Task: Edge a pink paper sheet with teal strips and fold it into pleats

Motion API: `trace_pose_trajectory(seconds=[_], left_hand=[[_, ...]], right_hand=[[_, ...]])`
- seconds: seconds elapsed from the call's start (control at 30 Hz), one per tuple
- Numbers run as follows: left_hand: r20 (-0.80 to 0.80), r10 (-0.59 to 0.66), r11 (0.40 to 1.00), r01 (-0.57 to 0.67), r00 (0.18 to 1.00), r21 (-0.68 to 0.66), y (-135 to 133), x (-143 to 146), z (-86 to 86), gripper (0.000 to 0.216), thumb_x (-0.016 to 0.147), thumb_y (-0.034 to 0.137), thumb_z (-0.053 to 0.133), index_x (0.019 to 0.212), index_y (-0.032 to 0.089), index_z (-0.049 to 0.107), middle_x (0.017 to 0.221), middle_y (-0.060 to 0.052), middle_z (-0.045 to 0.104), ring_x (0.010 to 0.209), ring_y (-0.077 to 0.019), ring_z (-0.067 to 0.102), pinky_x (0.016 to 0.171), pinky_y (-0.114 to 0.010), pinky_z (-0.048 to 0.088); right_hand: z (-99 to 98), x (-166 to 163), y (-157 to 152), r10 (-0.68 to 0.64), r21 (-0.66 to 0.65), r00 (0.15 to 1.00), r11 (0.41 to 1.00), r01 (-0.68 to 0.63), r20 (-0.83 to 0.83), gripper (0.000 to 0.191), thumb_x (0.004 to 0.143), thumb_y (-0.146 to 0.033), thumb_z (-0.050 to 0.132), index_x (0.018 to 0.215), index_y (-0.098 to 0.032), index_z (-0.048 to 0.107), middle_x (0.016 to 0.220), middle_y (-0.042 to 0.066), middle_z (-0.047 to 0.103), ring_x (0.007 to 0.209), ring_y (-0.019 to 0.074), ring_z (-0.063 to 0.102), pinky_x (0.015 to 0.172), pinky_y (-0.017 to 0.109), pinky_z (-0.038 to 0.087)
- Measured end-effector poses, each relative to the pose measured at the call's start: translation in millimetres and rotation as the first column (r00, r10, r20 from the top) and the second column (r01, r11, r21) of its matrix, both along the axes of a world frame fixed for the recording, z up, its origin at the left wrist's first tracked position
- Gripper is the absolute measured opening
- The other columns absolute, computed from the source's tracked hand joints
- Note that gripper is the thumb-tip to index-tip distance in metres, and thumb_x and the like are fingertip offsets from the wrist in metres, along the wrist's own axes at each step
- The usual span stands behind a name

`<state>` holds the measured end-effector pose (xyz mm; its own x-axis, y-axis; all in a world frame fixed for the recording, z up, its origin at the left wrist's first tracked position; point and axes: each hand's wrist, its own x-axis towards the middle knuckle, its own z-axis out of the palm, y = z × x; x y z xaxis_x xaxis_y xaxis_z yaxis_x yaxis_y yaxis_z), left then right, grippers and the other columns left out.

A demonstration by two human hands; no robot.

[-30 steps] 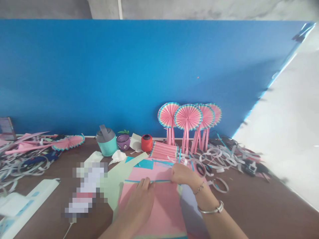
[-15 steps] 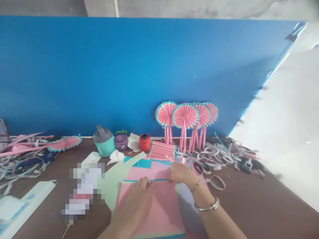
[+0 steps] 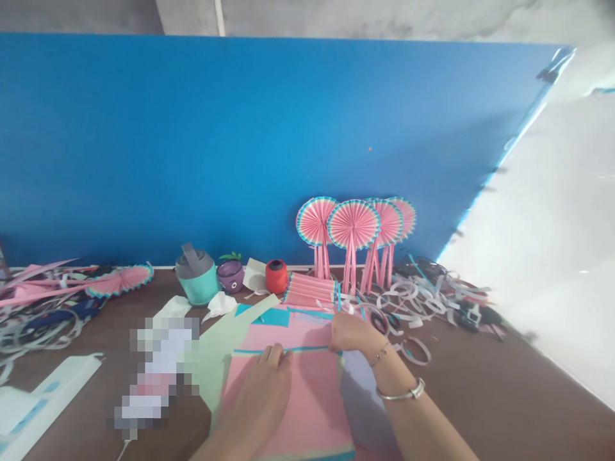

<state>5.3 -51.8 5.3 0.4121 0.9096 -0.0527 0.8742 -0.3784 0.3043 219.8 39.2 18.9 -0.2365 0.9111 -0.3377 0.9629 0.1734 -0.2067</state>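
A pink paper sheet (image 3: 317,397) with a narrow blue paper strip (image 3: 307,348) along its far edge lies in front of me. My left hand (image 3: 266,384) rests on the sheet, fingers stretched out, their tips beside the strip. At the strip's right end, my right hand (image 3: 353,333) is closed with the end between its fingers; the fingertips are mostly hidden. Beneath and beyond lie another pink sheet, a bright blue paper piece (image 3: 271,316), and a pale green sheet (image 3: 211,358) on the left.
Pleated pink paper fans (image 3: 353,224) lean on the blue partition (image 3: 192,128). A folded pink piece (image 3: 311,289), a red spool (image 3: 276,276), a purple pot (image 3: 230,276) and a teal canister (image 3: 196,278) stand behind. Curled white strips (image 3: 408,294) are heaped right; a power strip (image 3: 52,397) lies left.
The view has shifted slightly, moving everything a little to the left. Both hands keep nearly the same places on the paper and strip.
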Motion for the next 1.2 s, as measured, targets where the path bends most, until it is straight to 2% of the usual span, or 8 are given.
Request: trace_pose_trajectory(seconds=[0.23,0.37,0.53,0.63,0.73,0.83,0.97,1.2], left_hand=[[0.006,0.107,0.993,-0.107,0.994,-0.057,1.4,0.8,8.3,0.034,0.097,0.018,0.029,0.1,0.02,0.063,0.117,-0.008,0.058,0.098,-0.0201,0.063,0.083,-0.033,0.048],[0.094,0.242,0.97,-0.243,0.966,0.006,6.3,-2.0,-4.1,0.036,0.097,0.024,0.034,0.128,0.025,0.052,0.149,-0.008,0.041,0.113,-0.0212,0.061,0.088,-0.035,0.05],[0.161,0.208,0.971,-0.224,0.965,0.088,15.4,-6.2,-14.0,0.052,0.099,0.035,0.031,0.149,0.022,0.033,0.152,-0.011,0.041,0.144,-0.0278,0.03,0.113,-0.051,0.031],[0.242,0.156,0.984,-0.172,0.958,0.046,20.0,-7.4,-13.5,0.05,0.1,0.032,0.028,0.148,0.023,0.035,0.145,-0.01,0.051,0.139,-0.0239,0.039,0.117,-0.051,0.024],[0.353,0.156,0.984,-0.177,0.922,0.027,22.7,-7.4,-12.6,0.042,0.097,0.027,0.033,0.135,0.025,0.05,0.131,-0.007,0.062,0.128,-0.0219,0.05,0.117,-0.05,0.025],[0.438,0.151,0.974,-0.208,0.886,0.086,23.9,-7.5,-12.3,0.032,0.094,0.023,0.036,0.111,0.025,0.063,0.116,-0.006,0.068,0.117,-0.0225,0.056,0.113,-0.049,0.031],[0.466,0.129,0.96,-0.229,0.875,0.164,24.9,-8.3,-11.7,0.025,0.092,0.02,0.039,0.094,0.024,0.064,0.101,-0.004,0.07,0.104,-0.022,0.061,0.108,-0.049,0.037],[0.424,0.164,0.948,-0.261,0.891,0.183,25.3,-7.6,-10.8,0.023,0.091,0.016,0.043,0.093,0.024,0.064,0.094,-0.002,0.07,0.098,-0.0212,0.063,0.111,-0.053,0.032]], right_hand=[[24.2,1.3,-8.7,-0.027,-0.074,0.999,0.997,0.024,-0.036,0.018,0.059,-0.006,0.057,0.045,-0.016,0.054,0.042,-0.003,0.043,0.049,0.0117,0.046,0.046,0.023,0.029],[38.3,8.3,-12.0,-0.016,-0.11,0.971,0.994,-0.011,-0.24,0.015,0.066,-0.013,0.054,0.053,-0.016,0.06,0.05,-0.002,0.054,0.052,0.011,0.05,0.051,0.021,0.036],[50.2,9.7,-14.7,0.055,0.006,0.849,0.998,-0.061,-0.526,0.013,0.075,-0.024,0.056,0.066,-0.016,0.062,0.065,0.0,0.063,0.064,0.0132,0.058,0.059,0.021,0.042],[51.9,7.6,-14.6,0.057,0.02,0.821,0.998,-0.055,-0.568,0.014,0.077,-0.025,0.056,0.067,-0.016,0.062,0.065,0.0,0.064,0.065,0.0136,0.06,0.061,0.022,0.045],[48.4,7.1,-13.1,0.006,0.013,0.797,1.0,0.003,-0.604,0.012,0.076,-0.022,0.056,0.067,-0.016,0.062,0.065,0.0,0.066,0.065,0.0136,0.063,0.062,0.022,0.046],[45.2,7.4,-11.9,-0.047,-0.033,0.762,0.999,0.034,-0.646,0.012,0.075,-0.019,0.056,0.079,-0.015,0.067,0.069,0.001,0.069,0.066,0.0139,0.065,0.064,0.023,0.048],[46.8,6.0,-12.6,-0.059,-0.053,0.771,0.998,0.033,-0.634,0.024,0.076,-0.021,0.058,0.094,-0.015,0.072,0.082,0.004,0.073,0.078,0.0167,0.067,0.068,0.024,0.05],[29.4,2.6,-5.6,0.02,0.009,0.809,1.0,-0.018,-0.588,0.014,0.072,-0.022,0.062,0.076,-0.015,0.074,0.074,0.003,0.071,0.072,0.0158,0.062,0.063,0.023,0.046]])
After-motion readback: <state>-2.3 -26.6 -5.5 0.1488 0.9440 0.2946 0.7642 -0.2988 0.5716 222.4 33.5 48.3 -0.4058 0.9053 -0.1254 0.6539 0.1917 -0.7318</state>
